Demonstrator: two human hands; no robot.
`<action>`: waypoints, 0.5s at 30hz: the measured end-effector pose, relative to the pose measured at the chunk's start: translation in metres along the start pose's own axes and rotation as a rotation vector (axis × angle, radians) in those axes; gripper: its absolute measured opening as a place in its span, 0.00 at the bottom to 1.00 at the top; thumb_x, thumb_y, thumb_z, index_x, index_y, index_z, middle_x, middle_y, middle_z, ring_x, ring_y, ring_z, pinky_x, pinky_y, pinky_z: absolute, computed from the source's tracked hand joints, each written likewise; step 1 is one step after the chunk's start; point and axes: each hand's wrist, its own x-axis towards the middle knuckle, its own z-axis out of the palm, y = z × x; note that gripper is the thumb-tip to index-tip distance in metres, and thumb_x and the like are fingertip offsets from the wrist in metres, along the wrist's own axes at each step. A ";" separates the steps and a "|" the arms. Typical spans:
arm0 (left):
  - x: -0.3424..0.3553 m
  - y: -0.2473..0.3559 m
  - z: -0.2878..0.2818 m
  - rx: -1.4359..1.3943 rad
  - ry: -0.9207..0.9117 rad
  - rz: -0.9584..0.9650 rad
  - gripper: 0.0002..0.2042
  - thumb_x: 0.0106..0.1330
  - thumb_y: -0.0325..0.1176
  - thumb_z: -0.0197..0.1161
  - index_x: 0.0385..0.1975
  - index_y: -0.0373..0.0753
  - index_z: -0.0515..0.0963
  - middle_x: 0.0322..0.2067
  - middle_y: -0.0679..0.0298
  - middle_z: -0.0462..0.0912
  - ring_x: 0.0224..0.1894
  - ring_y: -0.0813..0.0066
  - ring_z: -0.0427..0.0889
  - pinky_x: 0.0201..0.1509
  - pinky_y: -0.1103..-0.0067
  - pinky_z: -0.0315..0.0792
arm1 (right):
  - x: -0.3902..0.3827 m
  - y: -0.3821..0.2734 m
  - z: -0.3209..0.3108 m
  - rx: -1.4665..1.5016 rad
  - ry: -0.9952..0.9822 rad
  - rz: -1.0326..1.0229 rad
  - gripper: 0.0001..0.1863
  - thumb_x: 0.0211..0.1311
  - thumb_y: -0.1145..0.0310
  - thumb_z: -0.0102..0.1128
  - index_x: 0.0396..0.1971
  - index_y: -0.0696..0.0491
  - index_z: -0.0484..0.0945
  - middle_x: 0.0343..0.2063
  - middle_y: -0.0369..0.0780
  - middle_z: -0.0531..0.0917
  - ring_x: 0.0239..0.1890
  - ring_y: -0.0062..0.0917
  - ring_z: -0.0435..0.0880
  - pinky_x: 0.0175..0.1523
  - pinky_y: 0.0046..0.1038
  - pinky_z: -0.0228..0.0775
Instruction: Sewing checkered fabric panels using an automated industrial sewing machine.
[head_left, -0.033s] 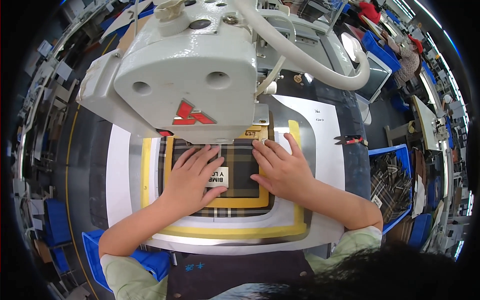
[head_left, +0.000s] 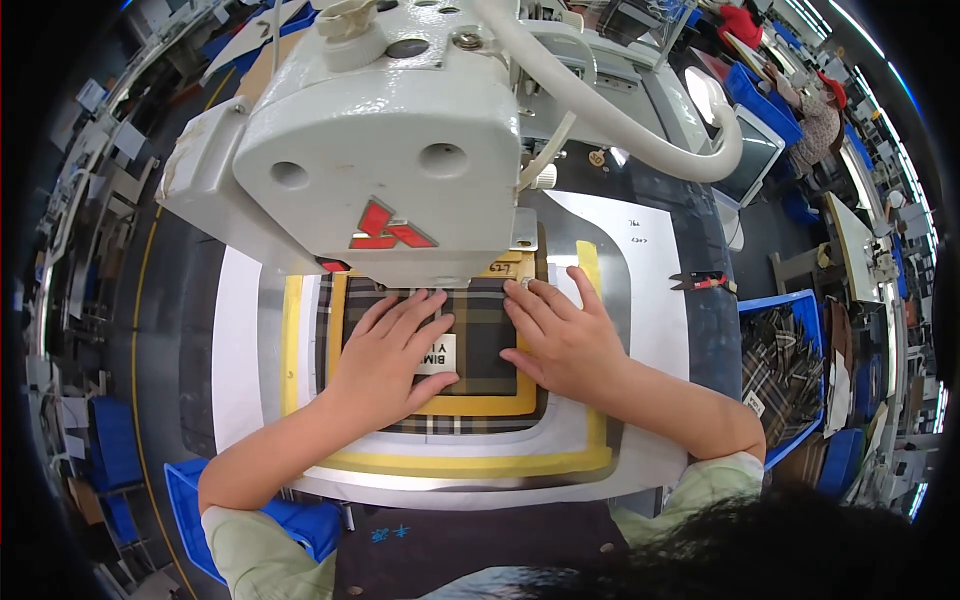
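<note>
Both palms flat on the checked cloth under the sewing machine

Closest to me is my dark apron (head_left: 480, 545), and past it my two hands reach over the work. My left hand (head_left: 385, 345) lies palm down with its fingers loosely spread, gripping nothing. My right hand (head_left: 565, 345) is open too, its fingers and thumb reaching over the right side of the yellow frame (head_left: 480, 405) toward the cloth. How hard I press, I cannot tell.

To do this well, I judge, I should spread the weight evenly through both hands, let no crease form between them, and line the checks up with the frame's straight sides. My fingertips sit near the machine's lower edge, so I should mind them; the needle is hidden from me.

The checked cloth (head_left: 485, 325) lies within and around that frame, below the machine head. It is dark, crossed with brown and pale bands, and looks flat where it shows. A cream label (head_left: 437, 356) sits on it, partly covered by my left hand.

Beyond my fingers hangs the white sewing machine (head_left: 380, 200). Off to the right lie red-and-black snips (head_left: 703, 281), near a blue bin (head_left: 815, 340) of checked pieces. Farther away, another person (head_left: 815, 130) sits among benches.
</note>
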 end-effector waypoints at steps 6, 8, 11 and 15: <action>0.006 0.004 0.016 -0.022 0.020 0.032 0.25 0.58 0.48 0.63 0.51 0.38 0.71 0.56 0.55 0.69 0.59 0.58 0.67 0.64 0.64 0.60 | -0.004 -0.001 0.012 0.043 0.004 -0.018 0.25 0.57 0.50 0.59 0.47 0.55 0.76 0.55 0.38 0.74 0.55 0.28 0.72 0.65 0.48 0.53; 0.007 0.006 0.019 -0.011 0.022 0.005 0.25 0.58 0.48 0.63 0.51 0.39 0.71 0.55 0.55 0.70 0.58 0.57 0.68 0.63 0.64 0.61 | -0.004 0.000 0.016 0.039 0.016 -0.050 0.25 0.58 0.50 0.58 0.48 0.55 0.76 0.54 0.37 0.74 0.55 0.28 0.72 0.65 0.47 0.53; 0.006 0.006 0.024 -0.023 0.032 -0.018 0.27 0.53 0.44 0.68 0.51 0.39 0.71 0.56 0.56 0.69 0.57 0.54 0.67 0.60 0.63 0.62 | -0.004 0.000 0.022 0.050 0.037 -0.074 0.26 0.57 0.50 0.58 0.47 0.55 0.76 0.52 0.37 0.75 0.56 0.28 0.72 0.65 0.47 0.53; 0.005 0.004 0.029 -0.021 0.036 -0.039 0.26 0.52 0.44 0.68 0.49 0.39 0.73 0.55 0.55 0.70 0.57 0.54 0.68 0.60 0.63 0.63 | -0.003 0.001 0.029 0.058 0.052 -0.096 0.26 0.57 0.50 0.59 0.48 0.55 0.76 0.51 0.37 0.76 0.56 0.28 0.72 0.65 0.47 0.53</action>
